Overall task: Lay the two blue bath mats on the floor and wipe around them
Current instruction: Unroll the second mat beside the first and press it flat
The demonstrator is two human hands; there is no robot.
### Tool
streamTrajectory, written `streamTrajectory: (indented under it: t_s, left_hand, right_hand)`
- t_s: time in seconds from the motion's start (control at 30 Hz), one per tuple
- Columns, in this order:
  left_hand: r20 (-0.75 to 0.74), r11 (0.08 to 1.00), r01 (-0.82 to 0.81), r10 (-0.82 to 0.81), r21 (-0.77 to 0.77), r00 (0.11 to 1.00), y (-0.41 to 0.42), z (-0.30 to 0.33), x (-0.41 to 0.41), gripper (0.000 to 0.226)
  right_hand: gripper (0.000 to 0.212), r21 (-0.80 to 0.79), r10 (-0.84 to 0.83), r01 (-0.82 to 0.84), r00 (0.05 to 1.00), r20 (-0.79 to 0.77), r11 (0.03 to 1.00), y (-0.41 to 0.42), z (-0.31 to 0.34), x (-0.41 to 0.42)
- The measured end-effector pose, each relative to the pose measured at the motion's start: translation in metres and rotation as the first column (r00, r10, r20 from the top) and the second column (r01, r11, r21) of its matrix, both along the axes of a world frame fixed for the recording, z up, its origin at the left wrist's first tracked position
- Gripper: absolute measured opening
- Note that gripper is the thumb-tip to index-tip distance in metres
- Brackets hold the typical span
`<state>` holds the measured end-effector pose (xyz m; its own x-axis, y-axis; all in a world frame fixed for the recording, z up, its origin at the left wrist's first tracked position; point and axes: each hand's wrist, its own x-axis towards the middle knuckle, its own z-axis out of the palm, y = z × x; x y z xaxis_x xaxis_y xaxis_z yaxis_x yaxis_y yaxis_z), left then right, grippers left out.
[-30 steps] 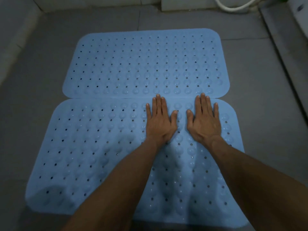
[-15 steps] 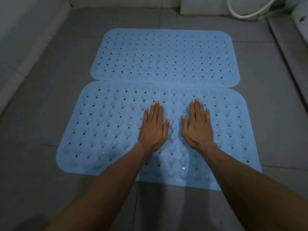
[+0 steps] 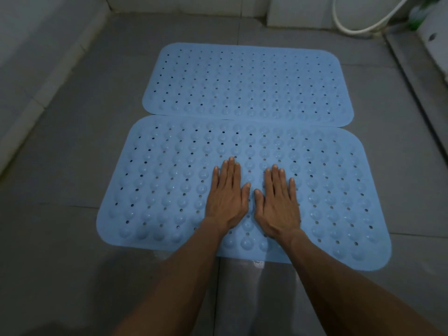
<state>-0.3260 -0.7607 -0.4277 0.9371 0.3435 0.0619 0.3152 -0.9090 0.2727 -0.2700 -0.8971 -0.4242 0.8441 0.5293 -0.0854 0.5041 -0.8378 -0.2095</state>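
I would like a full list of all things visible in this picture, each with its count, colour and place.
far bath mat: 1, light blue, flat on the floor, further from the person
near bath mat: 1, light blue, flat on the floor, its far edge meeting the other mat
floor: grey tiles, all around both mats
hose: 1, white, curved, top right by the wall
green object: 1, top right corner, too blurred to identify
left hand: 1, flat, palm down on the near mat, fingers together
right hand: 1, flat, palm down on the near mat, beside the left hand
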Motion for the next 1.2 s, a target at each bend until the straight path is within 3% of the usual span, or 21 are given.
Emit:
streamTrajectory:
  t_s: [0.33, 0.53, 0.97, 1.2]
  left_hand:
    - [0.039, 1.0, 0.005, -0.006, 0.017, 0.999, 0.001, -0.004, 0.003, 0.066]
    - [-0.101, 0.999, -0.012, 0.016, 0.038, 0.995, 0.0, -0.004, 0.006, 0.069]
    - [-0.085, 1.0, 0.009, -0.008, 0.012, 0.996, 0.0, 0.001, 0.005, 0.068]
    - [-0.198, 0.996, 0.083, -0.076, 0.029, 0.977, 0.015, 0.036, 0.021, 0.06]
  right_hand:
    - [0.072, 0.033, -0.01, 0.011, 1.0, -0.028, 0.999, 0.001, 0.004, 0.003]
    - [0.071, -0.003, -0.008, 0.008, 0.999, -0.048, 1.0, 0.002, 0.004, 0.004]
    - [0.071, -0.001, -0.001, 0.001, 0.999, -0.032, 1.0, 0.001, 0.003, 0.005]
    - [0.071, 0.06, 0.013, -0.007, 0.994, -0.112, 0.998, 0.0, 0.023, 0.014]
